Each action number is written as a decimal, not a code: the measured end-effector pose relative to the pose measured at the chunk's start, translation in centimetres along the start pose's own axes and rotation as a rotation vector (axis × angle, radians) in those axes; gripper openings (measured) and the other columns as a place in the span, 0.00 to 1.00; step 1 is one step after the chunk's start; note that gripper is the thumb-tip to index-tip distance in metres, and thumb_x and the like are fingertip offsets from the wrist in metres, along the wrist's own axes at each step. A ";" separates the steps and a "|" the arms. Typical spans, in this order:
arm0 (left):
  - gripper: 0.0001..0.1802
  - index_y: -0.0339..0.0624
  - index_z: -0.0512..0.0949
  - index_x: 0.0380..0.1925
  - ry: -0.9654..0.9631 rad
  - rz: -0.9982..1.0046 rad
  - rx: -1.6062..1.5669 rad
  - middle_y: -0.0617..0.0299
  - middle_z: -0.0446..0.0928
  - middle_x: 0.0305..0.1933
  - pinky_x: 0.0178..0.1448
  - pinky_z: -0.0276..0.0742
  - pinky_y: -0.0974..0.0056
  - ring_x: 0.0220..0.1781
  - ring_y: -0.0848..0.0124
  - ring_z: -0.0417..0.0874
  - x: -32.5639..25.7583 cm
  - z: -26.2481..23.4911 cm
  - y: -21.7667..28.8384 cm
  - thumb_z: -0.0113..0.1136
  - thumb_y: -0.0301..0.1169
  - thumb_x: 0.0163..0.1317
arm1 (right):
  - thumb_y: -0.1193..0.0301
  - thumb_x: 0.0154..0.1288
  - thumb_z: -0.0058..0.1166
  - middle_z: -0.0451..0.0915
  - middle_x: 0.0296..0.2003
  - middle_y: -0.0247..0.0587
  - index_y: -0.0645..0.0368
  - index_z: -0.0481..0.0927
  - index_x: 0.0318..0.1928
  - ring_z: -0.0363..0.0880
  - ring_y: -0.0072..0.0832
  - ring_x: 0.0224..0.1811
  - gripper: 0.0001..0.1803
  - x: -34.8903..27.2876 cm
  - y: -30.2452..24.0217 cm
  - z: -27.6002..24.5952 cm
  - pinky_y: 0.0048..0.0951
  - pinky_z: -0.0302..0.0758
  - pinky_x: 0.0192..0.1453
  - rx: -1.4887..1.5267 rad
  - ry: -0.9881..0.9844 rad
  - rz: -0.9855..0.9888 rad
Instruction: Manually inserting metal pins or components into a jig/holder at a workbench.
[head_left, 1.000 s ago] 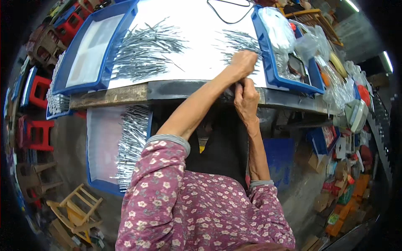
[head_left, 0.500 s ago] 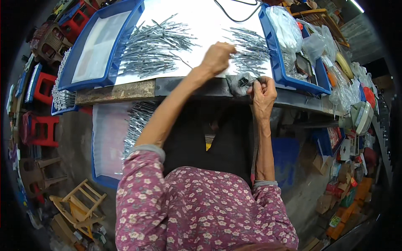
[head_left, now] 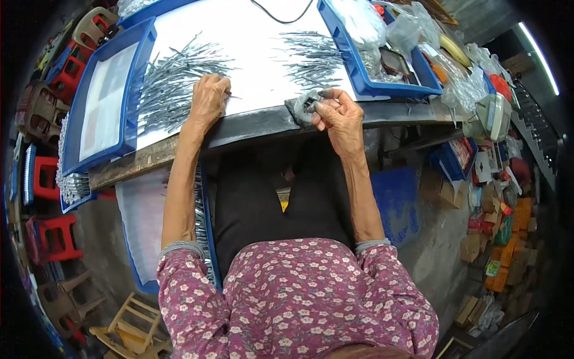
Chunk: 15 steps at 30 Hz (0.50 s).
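Observation:
My left hand (head_left: 210,100) is closed, fingers curled down at the right edge of a heap of thin grey metal strips (head_left: 170,81). A short dark tip shows beside its fingertips; what they hold is too small to make out. At the table's front edge sits a small dark fixture (head_left: 306,106) wrapped in greyish clear plastic. Against its right side my right hand (head_left: 339,116) is closed, thumb and fingers pinched together, and whatever lies between them is hidden. Behind the fixture lies a second heap of similar strips (head_left: 314,60).
A blue tray (head_left: 133,113) with a pale liner stands left on the white tabletop (head_left: 254,66). To the right, another blue tray (head_left: 373,90) holds plastic bags. Below the table is a lined tray (head_left: 140,227) of strips. Red stools (head_left: 57,239) stand at left.
My left hand has moved left, from the right heap of strips to the edge of the left heap. My right hand stays by the fixture. The whole view has shifted and turned somewhat.

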<state>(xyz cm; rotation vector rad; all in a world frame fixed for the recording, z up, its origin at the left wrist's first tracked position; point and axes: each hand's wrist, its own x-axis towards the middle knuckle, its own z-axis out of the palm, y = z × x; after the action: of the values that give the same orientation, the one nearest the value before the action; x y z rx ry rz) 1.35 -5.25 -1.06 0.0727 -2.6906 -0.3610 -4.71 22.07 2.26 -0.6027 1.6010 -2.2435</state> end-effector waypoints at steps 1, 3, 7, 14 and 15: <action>0.04 0.41 0.72 0.26 0.009 0.024 -0.002 0.56 0.72 0.33 0.47 0.64 0.56 0.43 0.58 0.70 0.2 0.1 0.1 0.53 0.22 0.50 | 0.81 0.58 0.51 0.77 0.26 0.41 0.67 0.68 0.43 0.75 0.20 0.22 0.12 -0.1 0.0 -0.1 0.15 0.68 0.22 -0.004 0.005 -0.005; 0.04 0.40 0.70 0.26 0.010 0.040 -0.016 0.56 0.71 0.33 0.47 0.63 0.57 0.42 0.58 0.70 0.3 0.7 0.3 0.52 0.21 0.49 | 0.81 0.58 0.51 0.78 0.27 0.44 0.66 0.69 0.43 0.75 0.20 0.22 0.12 -0.3 -0.1 -0.2 0.15 0.68 0.22 0.037 -0.036 0.010; 0.05 0.39 0.69 0.27 0.130 0.091 -0.068 0.55 0.71 0.31 0.45 0.62 0.57 0.40 0.58 0.70 0.8 1.8 1.2 0.53 0.22 0.49 | 0.81 0.58 0.50 0.78 0.28 0.46 0.66 0.70 0.42 0.74 0.20 0.22 0.10 -0.3 0.1 -0.2 0.15 0.67 0.22 0.119 -0.077 0.016; 0.03 0.36 0.68 0.32 0.216 -0.059 -0.687 0.60 0.69 0.23 0.32 0.67 0.68 0.25 0.73 0.69 1.3 0.8 6.8 0.45 0.24 0.61 | 0.81 0.59 0.49 0.77 0.28 0.47 0.65 0.71 0.42 0.72 0.20 0.21 0.10 -0.6 -0.1 -0.3 0.15 0.66 0.22 0.264 -0.118 0.074; 0.03 0.36 0.68 0.32 0.215 -0.060 -0.687 0.60 0.69 0.23 0.32 0.67 0.68 0.25 0.73 0.69 1.1 0.6 7.6 0.45 0.24 0.61 | 0.81 0.59 0.49 0.77 0.28 0.47 0.65 0.71 0.43 0.71 0.20 0.21 0.10 -0.6 -0.1 -0.2 0.15 0.65 0.22 0.283 -0.112 0.085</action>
<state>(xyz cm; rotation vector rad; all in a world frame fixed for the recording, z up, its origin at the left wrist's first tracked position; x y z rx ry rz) 0.15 2.10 0.89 -0.0113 -2.2230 -1.1931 -4.29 22.52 2.20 -0.5603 1.2038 -2.2730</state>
